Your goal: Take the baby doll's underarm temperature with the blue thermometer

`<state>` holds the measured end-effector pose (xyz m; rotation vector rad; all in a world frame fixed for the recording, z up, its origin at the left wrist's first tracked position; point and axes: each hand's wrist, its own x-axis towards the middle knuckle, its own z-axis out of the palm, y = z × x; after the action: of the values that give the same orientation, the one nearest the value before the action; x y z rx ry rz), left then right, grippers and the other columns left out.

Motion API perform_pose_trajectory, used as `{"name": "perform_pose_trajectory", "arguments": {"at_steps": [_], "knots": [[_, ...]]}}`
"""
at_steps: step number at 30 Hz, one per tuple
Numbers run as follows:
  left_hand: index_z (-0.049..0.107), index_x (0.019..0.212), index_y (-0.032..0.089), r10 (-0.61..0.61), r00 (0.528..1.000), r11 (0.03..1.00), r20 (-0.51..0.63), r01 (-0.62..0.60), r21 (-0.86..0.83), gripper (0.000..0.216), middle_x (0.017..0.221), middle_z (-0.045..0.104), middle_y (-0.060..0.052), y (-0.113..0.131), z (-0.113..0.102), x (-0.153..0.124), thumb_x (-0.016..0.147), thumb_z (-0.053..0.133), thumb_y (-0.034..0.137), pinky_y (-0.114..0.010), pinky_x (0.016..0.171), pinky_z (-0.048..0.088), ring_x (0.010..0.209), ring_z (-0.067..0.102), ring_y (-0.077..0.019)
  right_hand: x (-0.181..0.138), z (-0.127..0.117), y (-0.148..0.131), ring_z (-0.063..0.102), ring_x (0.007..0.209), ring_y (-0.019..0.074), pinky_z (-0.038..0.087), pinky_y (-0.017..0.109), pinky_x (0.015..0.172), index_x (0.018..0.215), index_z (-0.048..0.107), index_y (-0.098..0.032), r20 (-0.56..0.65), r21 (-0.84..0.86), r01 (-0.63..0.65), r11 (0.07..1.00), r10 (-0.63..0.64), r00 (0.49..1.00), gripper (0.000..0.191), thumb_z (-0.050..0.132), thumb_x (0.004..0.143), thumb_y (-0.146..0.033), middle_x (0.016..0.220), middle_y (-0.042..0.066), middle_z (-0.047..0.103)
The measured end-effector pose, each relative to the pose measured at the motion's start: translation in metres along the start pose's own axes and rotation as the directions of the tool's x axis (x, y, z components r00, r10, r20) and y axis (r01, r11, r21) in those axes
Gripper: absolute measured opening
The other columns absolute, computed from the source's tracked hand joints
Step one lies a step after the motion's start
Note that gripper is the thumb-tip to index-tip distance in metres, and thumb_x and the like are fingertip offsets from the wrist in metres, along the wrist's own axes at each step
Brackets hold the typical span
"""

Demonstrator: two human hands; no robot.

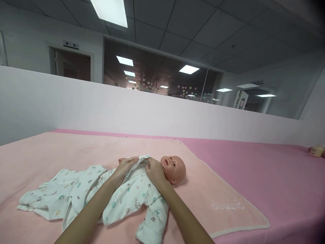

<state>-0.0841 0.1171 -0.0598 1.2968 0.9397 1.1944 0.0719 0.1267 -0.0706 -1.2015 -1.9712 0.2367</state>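
Observation:
A baby doll point(174, 168) lies on its back on a peach blanket point(223, 200), head to the right. It wears a white printed sleepsuit point(132, 200) whose legs trail off to the left. My left hand point(126, 167) pinches the suit's front edge at the doll's chest. My right hand point(154, 172) is closed on the collar beside the doll's chin. Both forearms reach in from the bottom of the view.
The blanket lies on a pink-covered surface point(279, 176) backed by a low white partition point(152, 112). A small tan object point(317, 150) sits at the far right edge. Beyond the partition are glass walls and doors.

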Motion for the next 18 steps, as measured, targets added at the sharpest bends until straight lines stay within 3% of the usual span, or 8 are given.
{"name": "perform_pose_trajectory", "arguments": {"at_steps": [4,8,11,13,15,18], "knots": [[0.062,0.101,0.011,0.011,1.0,1.0,-0.012,-0.01,0.028,0.055,0.094,0.066,-0.01,-0.002,-0.002,0.003,0.064,0.059,0.052,-0.032,0.082,0.044,0.098,0.056,-0.0252,0.003,0.004,0.005,0.057,0.083,0.021,0.04,0.032,0.075,0.085,0.06,-0.019,-0.022,-0.1,-0.03,0.994,0.028,0.999,0.026,0.04,0.072,-0.011,0.088,0.008,0.065],[0.063,0.1,0.012,0.012,0.998,1.0,-0.069,-0.01,0.023,0.053,0.099,0.065,-0.009,-0.003,-0.002,0.005,0.062,0.062,0.049,-0.031,0.086,0.042,0.101,0.054,-0.0244,-0.001,0.001,0.003,0.056,0.075,0.0166,0.041,0.028,0.069,0.082,0.057,-0.02,-0.157,-0.103,0.108,0.989,-0.123,0.98,0.019,0.039,0.08,-0.017,0.081,0.005,0.062],[0.063,0.1,0.016,0.043,0.997,0.996,-0.057,-0.038,0.082,0.046,0.103,0.063,-0.007,-0.002,0.0,0.004,0.064,0.062,0.045,-0.031,0.088,0.039,0.104,0.051,-0.0235,-0.009,-0.003,0.0,0.052,0.066,0.0132,0.041,0.025,0.06,0.087,0.051,-0.019,-0.382,-0.079,0.321,0.944,-0.326,0.865,0.014,0.038,0.084,-0.02,0.075,0.003,0.057],[0.065,0.097,0.018,0.086,0.992,0.986,0.093,-0.099,0.137,0.04,0.1,0.063,-0.006,-0.001,0.001,0.002,0.067,0.061,0.043,-0.029,0.087,0.038,0.102,0.051,-0.0226,-0.014,-0.003,0.0,0.051,0.064,0.0121,0.042,0.025,0.058,0.09,0.047,-0.02,-0.531,-0.048,0.453,0.89,-0.407,0.743,0.011,0.038,0.083,-0.017,0.074,0.002,0.054],[0.066,0.096,0.017,0.114,0.959,0.967,0.258,-0.167,0.193,0.036,0.091,0.064,-0.006,0.0,0.001,0.0,0.069,0.06,0.041,-0.027,0.08,0.039,0.092,0.053,-0.0207,-0.017,-0.001,-0.002,0.052,0.064,0.0114,0.044,0.024,0.056,0.092,0.043,-0.02,-0.646,0.006,0.53,0.848,-0.401,0.65,0.013,0.036,0.084,-0.014,0.074,0.002,0.052],[0.064,0.101,0.017,0.106,0.937,0.941,0.333,-0.203,0.271,0.04,0.065,0.057,-0.001,0.001,0.0,-0.003,0.069,0.061,0.04,-0.022,0.058,0.034,0.064,0.048,-0.0128,-0.019,0.001,-0.008,0.049,0.058,0.0094,0.043,0.022,0.049,0.093,0.042,-0.021,-0.728,0.115,0.561,0.819,-0.315,0.608,0.013,0.034,0.085,-0.015,0.074,0.001,0.051]]}}
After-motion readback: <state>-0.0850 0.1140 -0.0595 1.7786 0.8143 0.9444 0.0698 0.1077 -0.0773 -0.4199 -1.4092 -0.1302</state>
